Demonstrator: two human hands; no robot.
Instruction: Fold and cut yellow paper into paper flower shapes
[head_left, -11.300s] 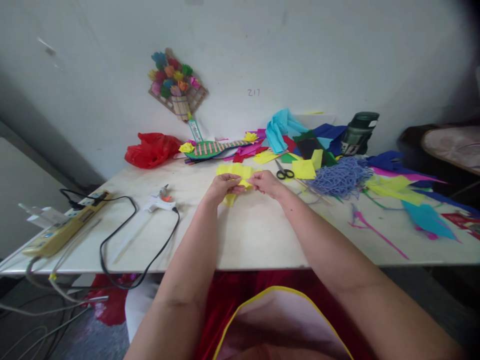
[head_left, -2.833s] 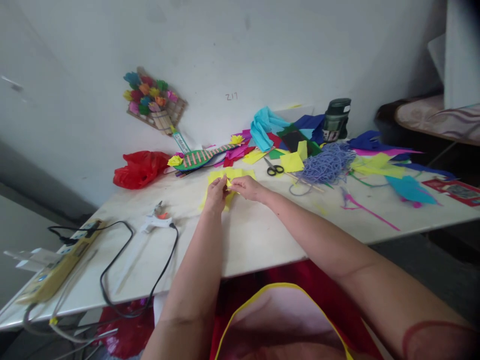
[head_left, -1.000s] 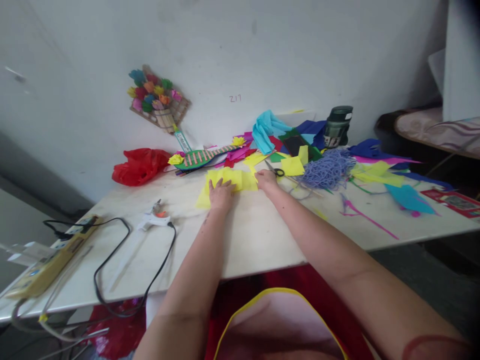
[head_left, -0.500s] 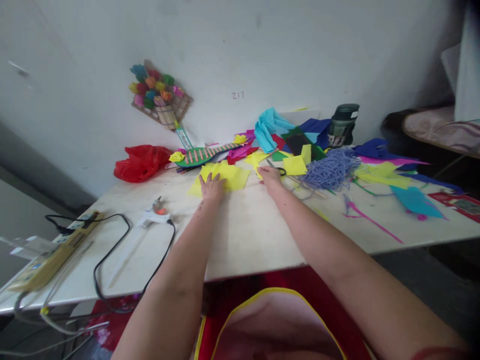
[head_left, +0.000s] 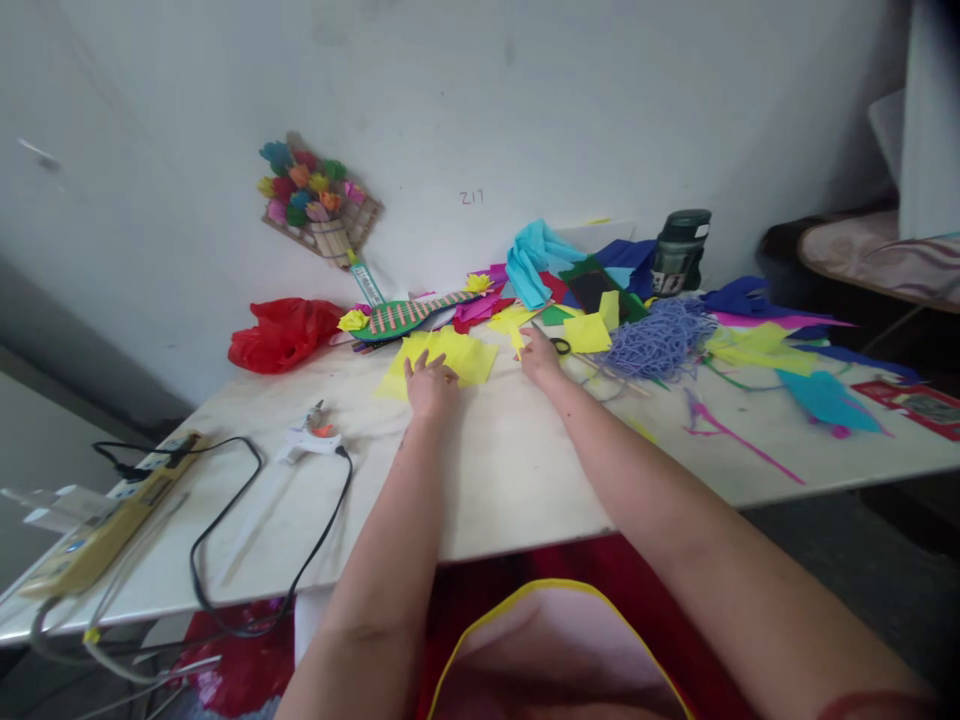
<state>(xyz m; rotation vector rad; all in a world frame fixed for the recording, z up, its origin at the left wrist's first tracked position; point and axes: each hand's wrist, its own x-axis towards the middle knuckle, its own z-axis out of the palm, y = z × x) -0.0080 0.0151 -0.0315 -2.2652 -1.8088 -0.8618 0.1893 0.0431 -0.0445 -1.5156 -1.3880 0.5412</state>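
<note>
A yellow crepe paper sheet (head_left: 470, 358) lies flat on the white table. My left hand (head_left: 433, 385) is over its near edge with the fingers apart, holding nothing. To the right, my right hand (head_left: 541, 358) is closed, with a small yellow paper piece (head_left: 517, 342) at its fingertips. Just beyond that hand lie scissors, their black handle (head_left: 560, 346) showing and part of them hidden. Yellow paper scraps (head_left: 587, 334) rest beside the handle.
A hot glue gun (head_left: 311, 440) with its cord and a power strip (head_left: 120, 510) occupy the left. A red plastic bag (head_left: 283, 335), a green paper-covered craft (head_left: 409, 315), purple shredded strands (head_left: 656, 340) and a dark bottle (head_left: 681, 252) line the back. Pink pipe cleaner (head_left: 742, 440) lies right.
My left hand has drawn back slightly toward me and to the right, its fingers less flat on the yellow sheet. My right hand stays near the scissors. The view has shifted slightly.
</note>
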